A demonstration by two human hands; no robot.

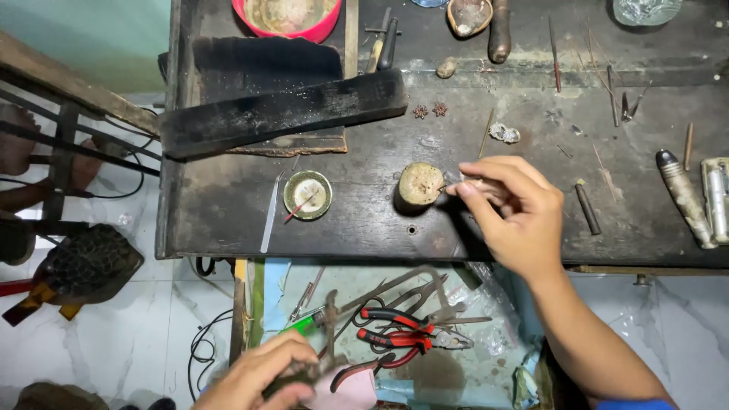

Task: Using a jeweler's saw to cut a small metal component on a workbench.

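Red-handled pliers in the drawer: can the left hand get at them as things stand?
Probably yes. The left hand is already in the open drawer, beside the red-handled pliers, though its grip looks shut on a dark tool.

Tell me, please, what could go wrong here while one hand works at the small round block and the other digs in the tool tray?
The right hand pinches something small beside the round block, which stands near the bench edge; a nudge could tip it off into the tray below. The left hand gropes among the red-handled pliers and loose metal tools, probably unwatched, so a pinch or scratch seems possible.
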